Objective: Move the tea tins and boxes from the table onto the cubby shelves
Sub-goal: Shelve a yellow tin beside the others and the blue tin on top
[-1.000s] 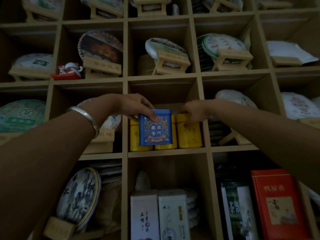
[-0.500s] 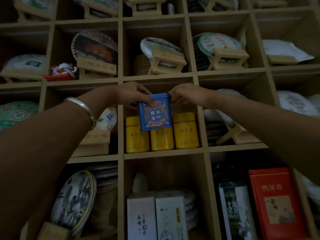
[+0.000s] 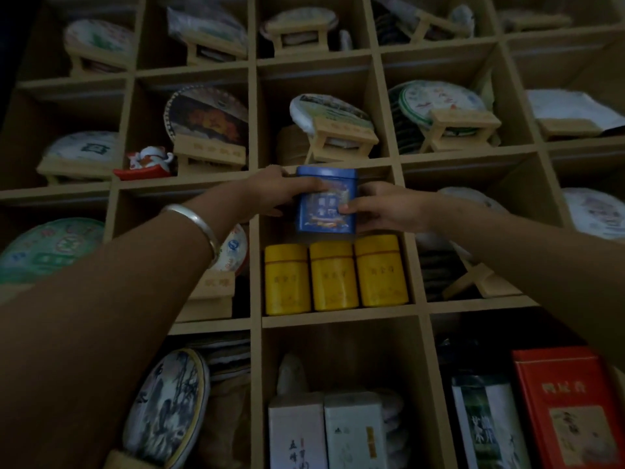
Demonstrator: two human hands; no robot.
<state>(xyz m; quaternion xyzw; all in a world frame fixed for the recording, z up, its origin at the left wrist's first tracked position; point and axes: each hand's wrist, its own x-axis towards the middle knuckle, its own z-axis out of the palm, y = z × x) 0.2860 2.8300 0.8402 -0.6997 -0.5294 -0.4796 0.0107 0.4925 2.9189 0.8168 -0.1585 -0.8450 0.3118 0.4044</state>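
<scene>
A blue square tea tin [image 3: 326, 211] with gold lettering is held upright in the middle cubby of the wooden shelf [image 3: 333, 319], just above three yellow tins [image 3: 334, 275] that stand in a row on the cubby floor. My left hand [image 3: 270, 192] grips the blue tin's left side and top edge. My right hand [image 3: 382, 208] grips its right side. Whether the blue tin rests on the yellow lids or hovers over them I cannot tell.
Round wrapped tea cakes on wooden stands [image 3: 341, 140] fill the surrounding cubbies. Below stand two white boxes [image 3: 326, 431], a green packet [image 3: 487, 424] and a red box [image 3: 571, 407]. A small cat figurine [image 3: 148, 160] sits at upper left.
The blue tin has been lifted from in front of the yellow tins to above them. My right hand left the right yellow tin and took hold of the blue tin.
</scene>
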